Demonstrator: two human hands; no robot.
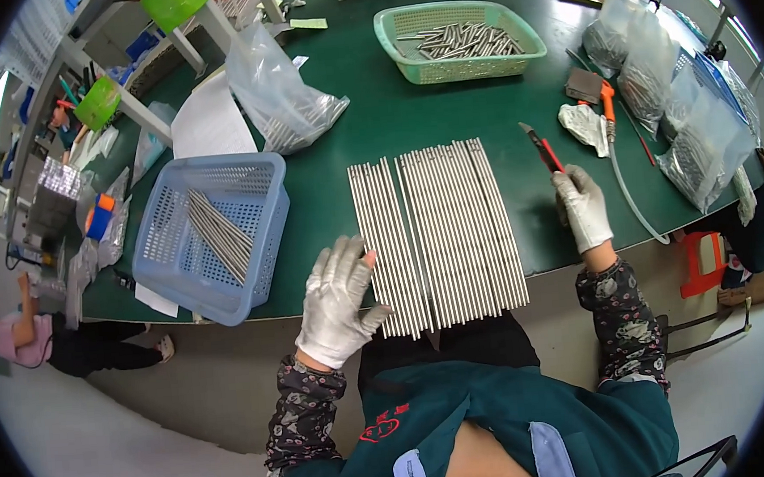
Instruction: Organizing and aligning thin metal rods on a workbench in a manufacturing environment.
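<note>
A row of thin metal rods (pixel 458 232) lies side by side in front of me, their near ends jutting past the table edge. A narrow gap parts a smaller left group (pixel 386 238) from the larger right one. My left hand (pixel 337 296), in a whitish glove with a bare fingertip showing, lies flat with fingers stretched at the left side of the smaller group. To the right of the rods, my gloved right hand (pixel 582 209) is closed round a red and black utility knife (pixel 547 152), its blade pointing up and away from me.
A blue basket (pixel 265 239) with several rods stands at left, a green basket (pixel 475 71) of short metal pieces at the back. Bags (pixel 276 94) of parts sit left and right. An orange air gun (pixel 608 100) with a hose lies at right. Another person (pixel 25 325) is at far left.
</note>
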